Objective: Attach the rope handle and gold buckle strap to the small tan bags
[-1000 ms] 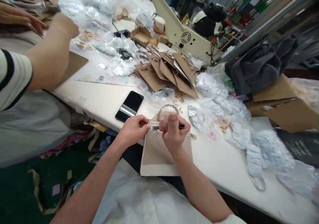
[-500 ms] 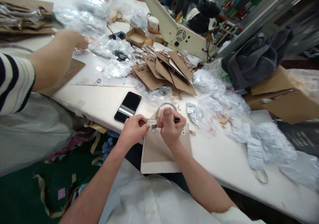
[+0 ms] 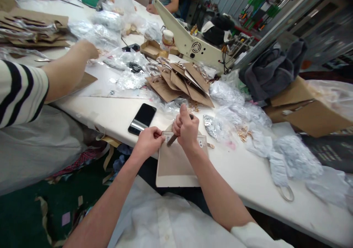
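Observation:
A small beige bag (image 3: pixel 173 163) lies flat at the near edge of the white table (image 3: pixel 116 112), its top toward the middle. My left hand (image 3: pixel 149 141) pinches the bag's top edge at the left. My right hand (image 3: pixel 186 128) is a fist round a dark slim tool (image 3: pixel 172 140), held steeply with its tip pressed on the bag's top edge beside my left fingers. A curved handle at the bag's top is mostly hidden behind my right hand.
A black phone (image 3: pixel 142 118) lies left of my hands. A fan of brown cards (image 3: pixel 179 82) sits behind, with plastic bags (image 3: pixel 289 156), gold fittings (image 3: pixel 242 132) and a cream machine (image 3: pixel 190 42). A co-worker's striped-sleeved arm (image 3: pixel 55 75) reaches across at left.
My right hand has tipped the tool from lying almost flat to standing steeply, fist raised. The co-worker's arm has stretched further across the table. The view has tilted up a little.

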{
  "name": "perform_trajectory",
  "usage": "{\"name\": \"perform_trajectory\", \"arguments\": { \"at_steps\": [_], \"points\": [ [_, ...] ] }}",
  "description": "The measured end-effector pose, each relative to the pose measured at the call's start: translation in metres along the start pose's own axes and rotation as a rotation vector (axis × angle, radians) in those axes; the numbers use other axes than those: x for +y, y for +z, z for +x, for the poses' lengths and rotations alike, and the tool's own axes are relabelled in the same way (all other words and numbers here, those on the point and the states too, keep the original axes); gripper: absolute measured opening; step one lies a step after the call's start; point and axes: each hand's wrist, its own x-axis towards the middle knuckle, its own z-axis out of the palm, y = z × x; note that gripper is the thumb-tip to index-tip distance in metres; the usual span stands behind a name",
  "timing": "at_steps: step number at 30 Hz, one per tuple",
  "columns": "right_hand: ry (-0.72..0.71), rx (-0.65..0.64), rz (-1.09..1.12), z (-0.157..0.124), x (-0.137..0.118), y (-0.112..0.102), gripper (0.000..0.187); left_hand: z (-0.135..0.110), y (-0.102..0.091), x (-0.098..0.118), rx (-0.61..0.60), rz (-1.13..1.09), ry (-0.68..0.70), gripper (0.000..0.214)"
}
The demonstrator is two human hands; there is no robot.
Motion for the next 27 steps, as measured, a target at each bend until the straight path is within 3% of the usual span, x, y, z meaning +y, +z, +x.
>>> {"name": "perform_trajectory", "arguments": {
  "at_steps": [4,6,9,12,19,22,27],
  "points": [
    [0.308,0.041,-0.028,0.036,0.011,0.004,0.076,0.004,0.001,-0.004,-0.010,-0.016,0.013,0.007],
    [0.369,0.000,-0.034,0.040,0.006,0.003,0.075,0.006,0.001,-0.006,-0.028,-0.051,0.006,0.009],
    [0.167,-0.057,0.048,0.021,-0.010,-0.002,0.074,0.006,0.001,-0.007,-0.041,-0.081,0.012,0.011],
    [-0.112,0.019,0.099,-0.007,-0.021,-0.008,0.073,0.003,0.001,-0.005,-0.010,-0.023,0.023,0.010],
    [-0.307,0.045,-0.002,-0.036,0.003,-0.006,0.067,0.002,0.002,-0.006,-0.005,-0.014,0.041,0.008],
    [-0.315,0.040,-0.088,-0.033,0.005,-0.005,0.066,0.003,0.002,-0.006,-0.002,0.002,0.033,0.005],
    [-0.078,0.023,0.054,0.000,-0.016,-0.007,0.074,0.003,0.003,-0.007,-0.013,-0.022,0.029,0.006]
  ]
}}
